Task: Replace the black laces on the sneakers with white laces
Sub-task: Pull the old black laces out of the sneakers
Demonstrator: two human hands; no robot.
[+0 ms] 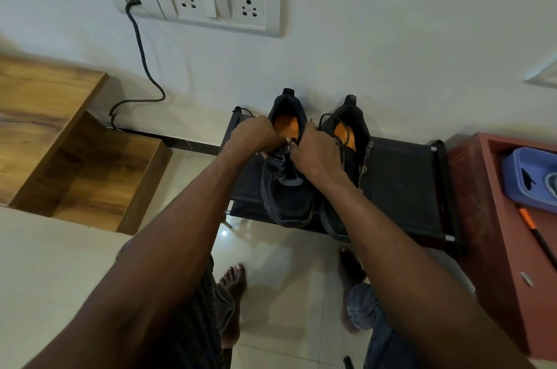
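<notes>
Down on the low black rack (404, 187) sit 2 black sneakers, side by side with heels toward the wall and orange insoles showing. The left sneaker (286, 200) is the one being worked on: the left hand (256, 135) and the right hand (316, 151) meet over its tongue, both with fingers curled, pinching the black lace (281, 154) near the top eyelets. A loose loop of lace pokes out past the left hand toward the rack's back corner. The right sneaker (349, 127) stands just beside, touching its partner, its own lace lying slack across the opening.

The rack stands against a pale wall on glossy cream floor tiles (286, 263), where a ceiling light glints. The person's bare feet rest on the tiles in front of it. To the left is a wooden shelf unit (75, 163); to the right, a reddish cabinet (494, 218) carrying a blue tray (518, 178) and an orange-handled tool (527, 218). Above, a white socket panel (217, 4) with 2 outlets and 1 switch, and a dark cable (141, 49) trailing down to the skirting.
</notes>
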